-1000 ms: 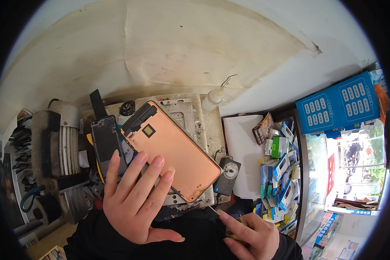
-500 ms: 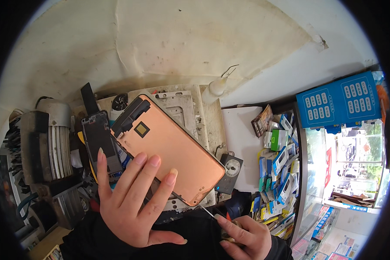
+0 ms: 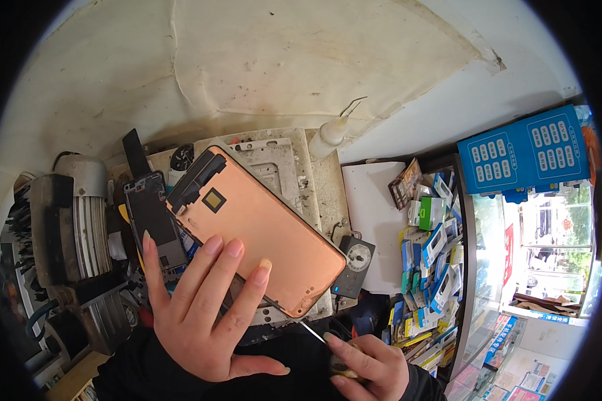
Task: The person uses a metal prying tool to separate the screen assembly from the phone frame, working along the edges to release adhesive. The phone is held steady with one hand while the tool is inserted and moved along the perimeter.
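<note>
A phone display panel point(image 3: 274, 227) lies tilted on the bench, its copper-coloured back up, with a black rim and a dark ribbon part at the upper left end. My left hand point(image 3: 204, 307) is spread open, fingertips resting on the panel's lower left side. In my right hand point(image 3: 371, 367) is a thin tool with a slim metal shaft point(image 3: 313, 332); its handle is mostly hidden by the fingers. The shaft's tip points at the panel's lower corner; whether it touches cannot be made out. An opened phone body point(image 3: 152, 214) lies left of the panel.
Under the panel is a pale metal work plate point(image 3: 274, 160). A white bottle with a bent metal spout point(image 3: 328, 137) stands behind it. A small black box with a dial point(image 3: 356, 264) lies at the right. Stacked small packages point(image 3: 428, 267) and a grey motor-like machine point(image 3: 80, 214) flank the bench.
My right hand and the tool have shifted slightly left and down, drawing the tip a little back from the panel's corner. My left hand stays spread on the panel.
</note>
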`<state>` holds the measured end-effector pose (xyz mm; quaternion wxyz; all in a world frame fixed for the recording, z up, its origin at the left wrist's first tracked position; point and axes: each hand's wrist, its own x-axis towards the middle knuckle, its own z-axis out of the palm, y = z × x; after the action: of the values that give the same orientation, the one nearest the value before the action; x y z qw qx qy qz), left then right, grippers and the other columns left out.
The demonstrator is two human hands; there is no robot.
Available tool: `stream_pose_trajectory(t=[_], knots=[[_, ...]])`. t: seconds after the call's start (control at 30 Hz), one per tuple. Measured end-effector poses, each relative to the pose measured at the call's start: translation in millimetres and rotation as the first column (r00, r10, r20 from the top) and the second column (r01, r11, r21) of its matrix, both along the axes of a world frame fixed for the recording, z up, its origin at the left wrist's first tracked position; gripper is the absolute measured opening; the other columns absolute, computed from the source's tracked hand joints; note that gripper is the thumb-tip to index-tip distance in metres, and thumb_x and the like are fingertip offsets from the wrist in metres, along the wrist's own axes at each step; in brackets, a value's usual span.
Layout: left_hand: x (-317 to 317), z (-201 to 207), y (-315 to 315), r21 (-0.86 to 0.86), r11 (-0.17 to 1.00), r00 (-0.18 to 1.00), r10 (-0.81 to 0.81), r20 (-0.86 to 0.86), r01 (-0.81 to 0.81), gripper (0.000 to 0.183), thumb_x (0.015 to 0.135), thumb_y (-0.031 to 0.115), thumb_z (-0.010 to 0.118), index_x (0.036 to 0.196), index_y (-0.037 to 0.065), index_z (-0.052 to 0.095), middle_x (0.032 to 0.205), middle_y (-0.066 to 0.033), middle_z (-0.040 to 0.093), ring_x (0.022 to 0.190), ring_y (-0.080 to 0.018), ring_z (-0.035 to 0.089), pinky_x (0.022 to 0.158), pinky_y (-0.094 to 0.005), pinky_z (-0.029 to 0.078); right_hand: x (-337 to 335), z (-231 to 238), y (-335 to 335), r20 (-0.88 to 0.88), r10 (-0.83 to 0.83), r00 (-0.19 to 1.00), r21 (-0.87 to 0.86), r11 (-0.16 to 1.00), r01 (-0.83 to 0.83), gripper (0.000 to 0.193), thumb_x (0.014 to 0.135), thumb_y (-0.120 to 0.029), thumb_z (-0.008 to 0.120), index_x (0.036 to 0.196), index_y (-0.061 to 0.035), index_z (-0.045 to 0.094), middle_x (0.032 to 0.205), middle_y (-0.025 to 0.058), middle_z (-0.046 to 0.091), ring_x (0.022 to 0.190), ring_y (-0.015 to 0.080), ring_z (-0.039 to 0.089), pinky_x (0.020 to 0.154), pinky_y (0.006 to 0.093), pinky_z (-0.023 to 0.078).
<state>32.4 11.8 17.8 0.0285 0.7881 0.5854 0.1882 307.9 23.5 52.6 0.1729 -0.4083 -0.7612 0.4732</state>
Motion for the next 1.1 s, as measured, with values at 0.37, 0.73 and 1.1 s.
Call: stream_pose_trajectory(t=[0.37, 0.73, 1.1], knots=[[-2.3, -3.2, -4.0, 0.14, 0.99, 0.999, 0.002, 0.041, -0.008, 0.094, 0.091, 0.084, 0.04, 0.135, 0.005, 0.067, 0.14, -0.0255, 0.059, 0.13, -0.0405, 0.059, 0.112, -0.0808, 0.019, -8.8, -23.5, 12.1, -0.204, -0.258, 0.944, 0.197, 0.934, 0.298, 0.053, 0.095, -0.004, 0.065, 0.146, 0.0051, 0.054, 0.104, 0.0198, 0.066, 0.075, 0.0219, 0.062, 0.067, 0.0284, 0.047], [-25.0, -23.9, 33.2, -0.283, 0.929, 0.025, 0.297, 0.955, -0.238, 0.07, 0.111, 0.039, 0.044, 0.164, 0.0, 0.019, 0.162, -0.0257, 0.035, 0.148, -0.0344, 0.04, 0.122, -0.0458, 0.029, -17.8, -21.0, 33.1, -0.422, -0.516, 0.745, -0.496, 0.819, 0.287, 0.078, 0.092, -0.002, 0.068, 0.159, 0.0015, 0.028, 0.131, 0.0285, 0.063, 0.074, 0.0144, 0.063, 0.06, 0.0237, 0.048], [-34.8, -15.1, 30.5, -0.379, 0.924, -0.256, 0.356, 0.899, -0.047, 0.068, 0.113, 0.049, 0.028, 0.157, -0.003, 0.035, 0.141, -0.0189, 0.061, 0.121, -0.0251, 0.062, 0.103, -0.0399, 0.046, -13.6, 8.3, 51.4, -0.432, -0.519, 0.738, -0.687, 0.719, 0.105, 0.084, 0.093, -0.002, 0.067, 0.164, -0.0034, 0.023, 0.144, 0.0313, 0.056, 0.08, 0.0189, 0.068, 0.061, 0.025, 0.05]])
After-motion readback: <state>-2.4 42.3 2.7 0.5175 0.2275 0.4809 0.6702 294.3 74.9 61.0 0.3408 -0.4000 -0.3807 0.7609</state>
